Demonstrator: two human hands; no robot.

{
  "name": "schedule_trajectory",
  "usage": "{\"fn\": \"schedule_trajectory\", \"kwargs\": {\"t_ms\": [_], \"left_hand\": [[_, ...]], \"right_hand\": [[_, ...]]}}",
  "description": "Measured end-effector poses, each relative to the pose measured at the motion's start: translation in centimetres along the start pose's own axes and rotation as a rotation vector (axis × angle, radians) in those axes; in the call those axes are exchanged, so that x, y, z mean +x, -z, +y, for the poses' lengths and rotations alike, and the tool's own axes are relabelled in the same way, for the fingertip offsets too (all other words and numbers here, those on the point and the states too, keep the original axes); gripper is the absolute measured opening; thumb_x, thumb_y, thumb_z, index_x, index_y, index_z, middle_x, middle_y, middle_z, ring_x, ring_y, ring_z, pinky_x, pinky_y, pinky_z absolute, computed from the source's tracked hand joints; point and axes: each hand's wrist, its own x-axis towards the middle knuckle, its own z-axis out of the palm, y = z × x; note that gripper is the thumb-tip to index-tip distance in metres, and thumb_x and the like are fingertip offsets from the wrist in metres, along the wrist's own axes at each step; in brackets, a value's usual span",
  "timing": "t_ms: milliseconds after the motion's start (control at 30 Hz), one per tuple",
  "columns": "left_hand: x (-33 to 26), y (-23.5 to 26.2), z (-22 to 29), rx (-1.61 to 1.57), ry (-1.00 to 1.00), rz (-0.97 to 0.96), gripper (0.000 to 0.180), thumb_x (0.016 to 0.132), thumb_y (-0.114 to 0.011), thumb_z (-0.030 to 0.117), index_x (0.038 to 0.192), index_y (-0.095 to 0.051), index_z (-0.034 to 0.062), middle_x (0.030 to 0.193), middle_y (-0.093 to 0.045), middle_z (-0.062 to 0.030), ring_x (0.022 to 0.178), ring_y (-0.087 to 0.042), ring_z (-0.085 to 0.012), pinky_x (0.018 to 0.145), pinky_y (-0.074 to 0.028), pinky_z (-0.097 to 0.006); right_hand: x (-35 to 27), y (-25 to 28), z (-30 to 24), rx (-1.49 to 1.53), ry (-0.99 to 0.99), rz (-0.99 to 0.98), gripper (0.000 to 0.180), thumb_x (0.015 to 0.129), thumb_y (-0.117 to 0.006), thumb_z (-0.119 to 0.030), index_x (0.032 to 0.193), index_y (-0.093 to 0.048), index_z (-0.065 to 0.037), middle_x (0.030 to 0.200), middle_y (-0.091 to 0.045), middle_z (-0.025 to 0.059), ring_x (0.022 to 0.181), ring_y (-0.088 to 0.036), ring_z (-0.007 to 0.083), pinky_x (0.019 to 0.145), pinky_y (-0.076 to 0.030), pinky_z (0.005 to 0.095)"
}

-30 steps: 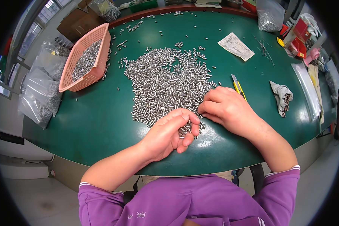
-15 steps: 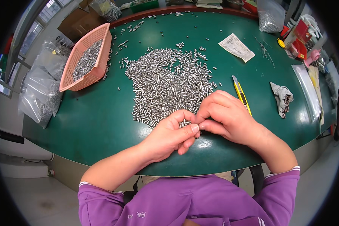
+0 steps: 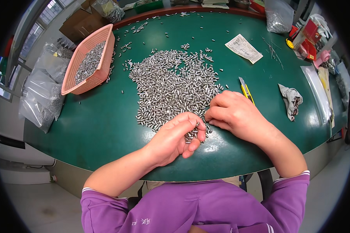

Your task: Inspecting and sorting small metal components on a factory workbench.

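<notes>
A broad pile of small silvery metal pieces (image 3: 171, 85), short and rounded at the ends, covers the middle of the green table. At its near edge my left hand (image 3: 173, 136) is curled, pinching one small metal piece (image 3: 198, 124) between thumb and forefinger. Other pieces show beneath its fingers. My right hand (image 3: 237, 114) is just to the right, fingertips drawn together at the right edge of the pile. Whatever those fingertips may hold is hidden. Beyond my right hand lies a yellow utility knife (image 3: 246, 91) with its blade out, its lower end covered by the hand.
A pink plastic basket (image 3: 107, 58) of similar pieces stands at the left, beside clear bags (image 3: 41, 93) of them. A paper slip (image 3: 244, 48), thin wires (image 3: 274, 52) and a crumpled stained cloth (image 3: 290, 101) lie on the right. Another filled bag (image 3: 279, 17) is far right.
My right hand has drawn away from my left, slightly up and right, and now covers more of the knife. The piece in my left hand has come into view.
</notes>
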Motion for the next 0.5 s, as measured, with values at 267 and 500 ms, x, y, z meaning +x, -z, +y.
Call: {"fn": "schedule_trajectory", "kwargs": {"t_ms": [267,500], "left_hand": [[0.1,0.2,-0.3,-0.007,-0.064,-0.039,0.022,0.102,-0.038,0.021,0.11,-0.05,0.0038,0.094,-0.055,-0.0114,0.065,-0.048,-0.0126,0.047,-0.039,-0.022],[0.0,0.2,-0.4,0.055,-0.01,-0.028,0.017,0.1,-0.049,0.02,0.112,-0.049,0.0072,0.092,-0.056,-0.0055,0.063,-0.048,-0.0077,0.047,-0.038,-0.02]], "right_hand": [[0.2,-0.2,-0.3,0.064,-0.085,-0.003,0.013,0.077,-0.07,-0.009,0.088,-0.062,-0.008,0.09,-0.058,0.0053,0.091,-0.056,0.026,0.078,-0.047,0.0379],[0.7,0.3,-1.3,0.307,-0.063,0.082,0.011,0.08,-0.069,-0.013,0.089,-0.064,-0.01,0.089,-0.059,0.0054,0.09,-0.058,0.0262,0.078,-0.047,0.038]]}}
